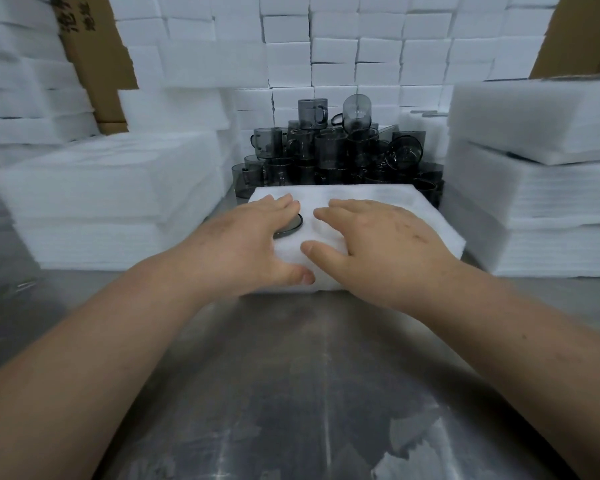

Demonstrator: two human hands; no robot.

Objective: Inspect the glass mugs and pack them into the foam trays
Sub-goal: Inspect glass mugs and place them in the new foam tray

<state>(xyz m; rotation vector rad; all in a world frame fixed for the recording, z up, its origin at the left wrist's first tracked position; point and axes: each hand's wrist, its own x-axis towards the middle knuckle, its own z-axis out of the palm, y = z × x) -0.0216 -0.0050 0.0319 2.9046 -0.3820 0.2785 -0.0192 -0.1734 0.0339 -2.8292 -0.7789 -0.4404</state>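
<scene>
- At the middle of the steel table (291,375), near its far side: one white foam tray (388,202), lying flat, both hands on top of it.
- Left hand (246,244): palm down on the tray's left part, fingers loosely together and slightly bent, thumb reaching to the near edge. Not pinching anything.
- Under the left fingers: dark round rim of a glass mug (293,226), apparently sunk into a tray pocket; most of it is covered by the hand.
- Right hand (378,244): flat on the foam, fingers spread, thumb pointing toward the left thumb, the two thumbs just apart.
- Behind the tray: pile of smoky glass mugs (333,150), stacked several high, some tipped on their sides.
- Left foam stack (101,188) and right foam stack (534,188) flank the tray.
- Backdrop: wall of foam blocks (326,46), cardboard (97,64) leaning at upper left.
</scene>
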